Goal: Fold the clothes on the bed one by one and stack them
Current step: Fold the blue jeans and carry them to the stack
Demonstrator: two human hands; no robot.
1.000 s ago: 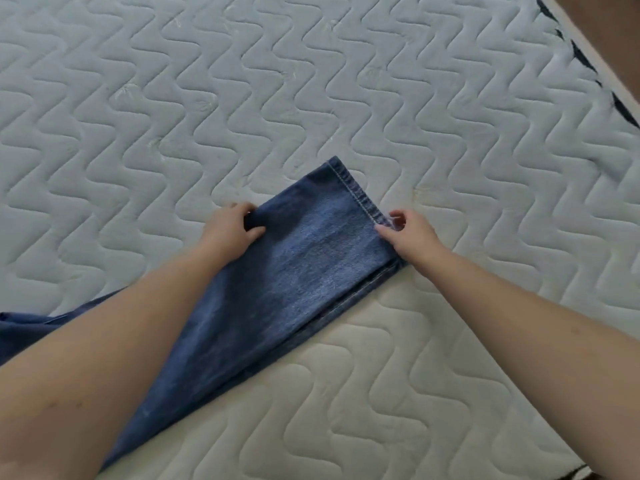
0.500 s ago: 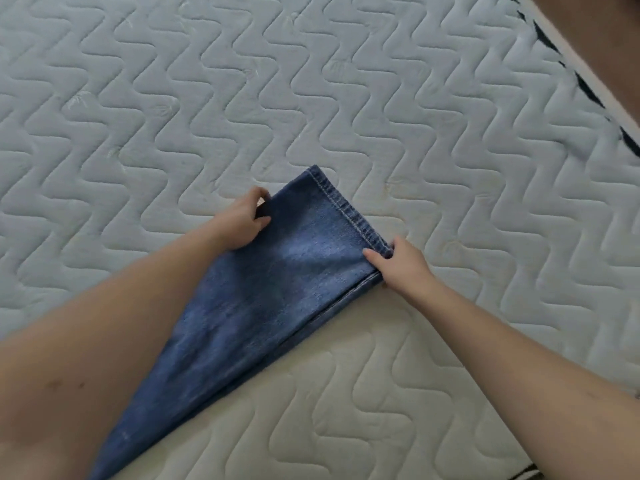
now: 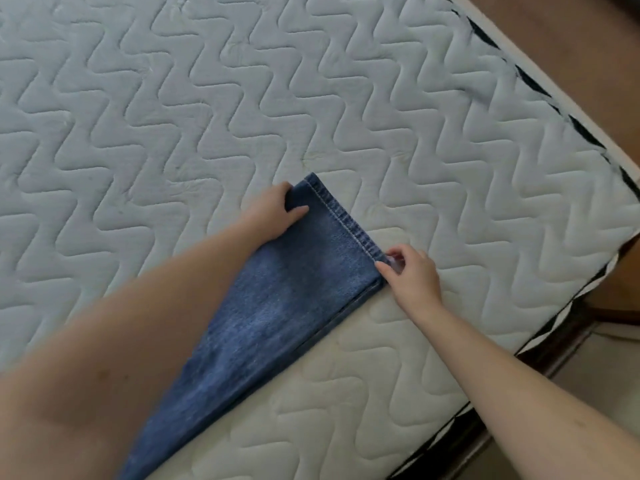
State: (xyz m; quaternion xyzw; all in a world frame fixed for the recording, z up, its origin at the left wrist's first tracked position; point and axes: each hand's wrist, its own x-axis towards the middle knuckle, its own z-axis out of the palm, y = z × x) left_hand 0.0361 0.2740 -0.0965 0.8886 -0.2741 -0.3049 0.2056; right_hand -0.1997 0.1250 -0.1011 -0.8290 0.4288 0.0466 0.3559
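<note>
Jeans [image 3: 277, 313], blue, lie flat, hem corners pinched by left hand [image 3: 273, 216] and right hand [image 3: 412, 275].

A bedroom in a home. A bare mattress [image 3: 346, 98] with white quilted ticking stitched in a repeating zigzag fills most of the view, its edge piped in white with dark markings, and it rests on a dark wooden bed frame [image 3: 561, 344] visible at the lower right. Beyond the corner of the bed lies a brown floor [image 3: 568, 39], and a pair of blue denim jeans [image 3: 277, 313] is laid out flat on the mattress.
</note>
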